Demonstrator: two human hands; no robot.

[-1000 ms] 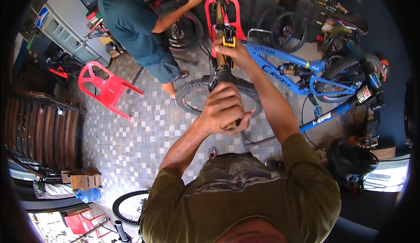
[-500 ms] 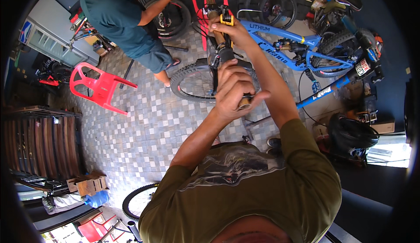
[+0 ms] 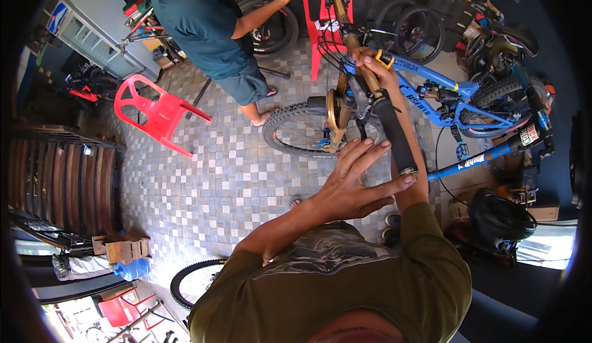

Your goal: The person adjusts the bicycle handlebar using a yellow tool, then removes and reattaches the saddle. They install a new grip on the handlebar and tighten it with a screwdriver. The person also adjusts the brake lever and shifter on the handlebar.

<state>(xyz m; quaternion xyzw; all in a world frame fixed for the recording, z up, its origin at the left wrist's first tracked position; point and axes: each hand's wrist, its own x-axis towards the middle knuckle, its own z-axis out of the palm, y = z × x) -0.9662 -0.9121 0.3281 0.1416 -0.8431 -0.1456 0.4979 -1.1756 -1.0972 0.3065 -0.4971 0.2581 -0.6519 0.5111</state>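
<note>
A bronze-coloured bicycle handlebar (image 3: 341, 11) slants down toward me, with a black rubber grip (image 3: 396, 134) on its near end. My left hand (image 3: 357, 176) is open beside that grip. Its fingers are spread, and the thumb tip lies at the grip's near end. My right hand (image 3: 377, 68) closes around the bar farther up, past the brake lever clamp. A small yellow tool (image 3: 385, 59) shows at its fingers; its exact kind is hard to make out. Below the bar are the bronze fork (image 3: 337, 118) and the knobby front wheel (image 3: 290, 130) of a blue bicycle frame (image 3: 425, 87).
Another person (image 3: 203, 41) stands at the far left by a second bicycle. Red plastic chairs (image 3: 157, 115) stand on the tiled floor (image 3: 203, 213). A slatted wooden rack (image 3: 61, 195) is at left. A loose wheel (image 3: 194, 281) lies near me, and a black bag (image 3: 502, 216) sits at right.
My left hand has come off its wrapped hold and spread open, uncovering the black grip. My right hand stays on the bar. The handlebar now sits farther right in view.
</note>
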